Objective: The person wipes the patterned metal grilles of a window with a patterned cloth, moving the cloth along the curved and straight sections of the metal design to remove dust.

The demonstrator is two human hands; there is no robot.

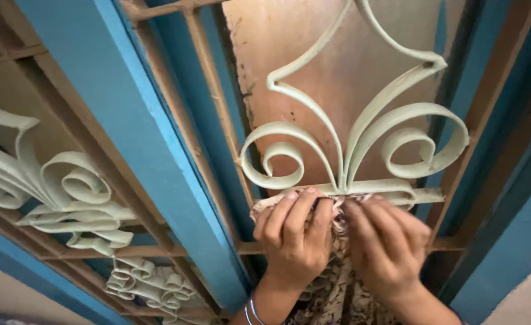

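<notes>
My left hand [294, 238] and my right hand [386, 244] are side by side, both gripping a patterned brown and cream cloth [331, 289]. They press it against the bottom bar of a pale green scrolled iron grille [362, 144]. The grille is fixed in a brown metal frame [208, 90] in front of frosted glass [337, 66]. Thin bangles circle my left wrist. The cloth hangs down between my forearms.
A wide blue window post [133, 132] runs diagonally to the left of the panel. Beyond it a second panel holds more pale green scrolls [66, 186]. Another blue frame member [506, 241] stands at the right, and a pale wall corner [530, 301] shows at bottom right.
</notes>
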